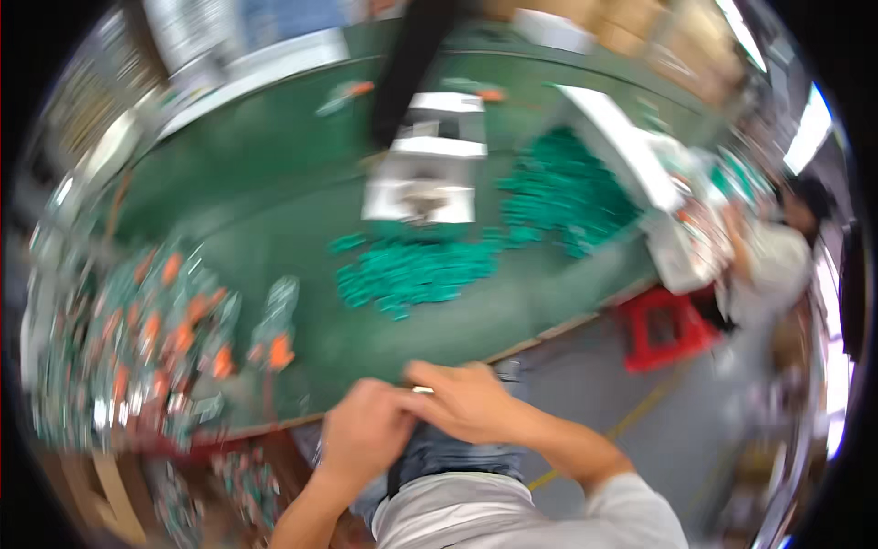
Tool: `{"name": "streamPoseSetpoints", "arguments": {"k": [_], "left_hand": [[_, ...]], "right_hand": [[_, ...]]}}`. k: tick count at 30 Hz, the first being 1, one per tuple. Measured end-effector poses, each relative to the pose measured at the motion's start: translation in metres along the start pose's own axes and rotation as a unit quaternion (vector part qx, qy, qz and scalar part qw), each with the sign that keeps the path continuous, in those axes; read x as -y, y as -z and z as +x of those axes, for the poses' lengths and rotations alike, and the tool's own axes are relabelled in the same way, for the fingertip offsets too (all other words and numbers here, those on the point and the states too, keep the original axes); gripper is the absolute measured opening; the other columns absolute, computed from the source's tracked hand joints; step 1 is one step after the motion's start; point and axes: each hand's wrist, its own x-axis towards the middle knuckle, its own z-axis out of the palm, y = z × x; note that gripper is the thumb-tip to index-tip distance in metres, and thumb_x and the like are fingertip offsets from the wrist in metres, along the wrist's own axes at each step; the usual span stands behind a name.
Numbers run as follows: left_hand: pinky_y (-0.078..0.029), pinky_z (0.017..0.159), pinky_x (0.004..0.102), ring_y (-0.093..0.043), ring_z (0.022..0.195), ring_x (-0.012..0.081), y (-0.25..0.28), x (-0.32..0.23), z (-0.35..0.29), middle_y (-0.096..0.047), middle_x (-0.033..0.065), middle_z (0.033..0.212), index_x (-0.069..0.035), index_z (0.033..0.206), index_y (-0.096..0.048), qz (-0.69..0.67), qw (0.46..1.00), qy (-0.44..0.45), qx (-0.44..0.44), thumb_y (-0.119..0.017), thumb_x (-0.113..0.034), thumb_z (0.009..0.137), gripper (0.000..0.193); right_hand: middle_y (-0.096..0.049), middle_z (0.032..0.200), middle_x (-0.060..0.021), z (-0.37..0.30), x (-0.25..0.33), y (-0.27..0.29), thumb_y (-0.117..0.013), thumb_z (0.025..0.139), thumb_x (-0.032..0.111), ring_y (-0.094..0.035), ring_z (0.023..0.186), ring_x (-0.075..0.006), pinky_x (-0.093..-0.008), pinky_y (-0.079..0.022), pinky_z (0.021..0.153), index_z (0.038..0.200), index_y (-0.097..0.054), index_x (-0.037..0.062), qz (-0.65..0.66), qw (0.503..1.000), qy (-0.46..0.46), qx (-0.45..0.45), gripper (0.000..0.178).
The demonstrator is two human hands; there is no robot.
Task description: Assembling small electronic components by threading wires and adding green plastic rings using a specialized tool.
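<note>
My left hand (366, 421) and my right hand (468, 399) meet at the table's near edge, in front of my body. The fingers of both are curled in and touch one another. Motion smears them, and whatever lies between them, if anything, is hidden. A shiny band shows where the hands meet. Beyond them a loose pile of small teal pieces (416, 274) lies on the green table (357, 352). Left of my hands rests a clear plastic bag with an orange part (277, 343).
Many clear bags with orange parts (165, 320) heap at the left. A white device (425, 169) stands mid-table beneath a dark post (412, 64). A tipped white box (617, 142) spills teal pieces. At right are a red stool (666, 329) and another person (768, 261).
</note>
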Motion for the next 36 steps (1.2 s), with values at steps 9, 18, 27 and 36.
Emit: {"name": "streamPoseSetpoints", "arguments": {"k": [9, 18, 27, 36], "left_hand": [[-0.050, 0.056, 0.0293, -0.057, 0.068, 0.0179, -0.011, -0.010, -0.073, -0.055, 0.0020, 0.082, -0.008, 0.089, -0.061, 0.000, 0.998, -0.032, -0.047, -0.076, -0.016, 0.074, 0.023], [-0.049, 0.057, 0.0350, -0.057, 0.068, 0.0239, -0.045, -0.007, -0.097, -0.053, 0.0073, 0.081, -0.004, 0.088, -0.060, -0.112, 0.993, 0.036, -0.030, -0.070, -0.020, 0.084, 0.019], [-0.054, 0.078, 0.0373, -0.066, 0.091, 0.0290, 0.037, 0.007, -0.110, -0.066, 0.0099, 0.103, -0.005, 0.112, -0.066, -0.188, 0.959, 0.213, -0.016, -0.071, -0.015, 0.089, 0.025], [-0.052, 0.081, 0.0371, -0.065, 0.093, 0.0295, 0.091, 0.055, -0.046, -0.065, 0.0166, 0.107, 0.000, 0.114, -0.063, 0.053, 0.938, 0.254, -0.228, -0.068, -0.002, 0.087, 0.027]], "right_hand": [[-0.061, 0.081, -0.0176, -0.032, -0.002, -0.028, -0.049, 0.100, 0.022, -0.060, 0.072, -0.0392, -0.0427, -0.047, 0.064, 0.099, -0.058, 0.0019, 0.203, 0.956, -0.023, 0.211, 0.023], [-0.050, 0.069, -0.0108, -0.070, -0.035, -0.073, -0.045, 0.103, 0.035, -0.049, 0.061, -0.0217, -0.0363, -0.039, 0.057, 0.089, -0.054, -0.0004, 0.272, 0.943, -0.109, 0.160, 0.039], [-0.059, 0.076, -0.0074, -0.051, -0.157, -0.116, -0.057, 0.099, 0.034, -0.057, 0.068, -0.0198, -0.0361, -0.045, 0.063, 0.090, -0.058, -0.0011, 0.164, 0.967, -0.190, 0.033, 0.037], [-0.069, 0.091, -0.0122, -0.051, -0.069, -0.113, -0.068, 0.090, 0.018, -0.068, 0.075, -0.0328, -0.0426, -0.054, 0.065, 0.103, -0.068, 0.0067, -0.030, 0.991, -0.132, -0.014, 0.017]]}}
